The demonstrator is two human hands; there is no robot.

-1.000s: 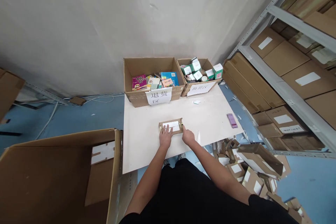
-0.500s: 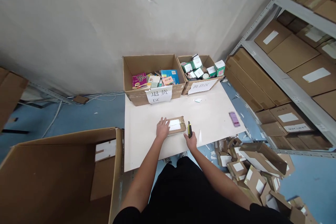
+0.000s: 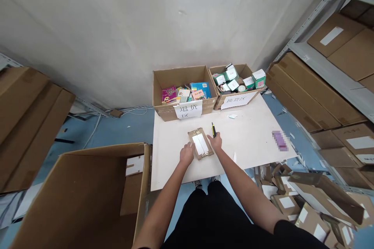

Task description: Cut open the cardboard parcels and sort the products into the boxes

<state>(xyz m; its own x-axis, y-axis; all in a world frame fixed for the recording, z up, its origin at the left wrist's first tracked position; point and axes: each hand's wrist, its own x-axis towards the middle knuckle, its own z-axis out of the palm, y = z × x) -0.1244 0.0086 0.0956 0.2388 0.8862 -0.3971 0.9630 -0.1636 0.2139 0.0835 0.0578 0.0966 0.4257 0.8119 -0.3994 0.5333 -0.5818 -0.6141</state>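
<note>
A small brown cardboard parcel point(image 3: 200, 144) with a white label lies on the white table point(image 3: 248, 132), turned so its long side points away from me. My left hand point(image 3: 187, 153) rests against its near left edge, fingers curled on it. My right hand point(image 3: 216, 141) sits at the parcel's right side and grips a yellow and black utility knife point(image 3: 213, 129), which points away from me.
Two open cartons stand at the table's far edge: one with books point(image 3: 184, 91), one with small green and white boxes point(image 3: 238, 79). A big open carton point(image 3: 87, 190) is at my left. Torn packaging point(image 3: 306, 198) litters the floor at right. Shelves of cartons point(image 3: 330, 78) line the right.
The parcel has been turned from lying crosswise to pointing away from me. My right hand, with the knife, moved from the near right up to the parcel's right side.
</note>
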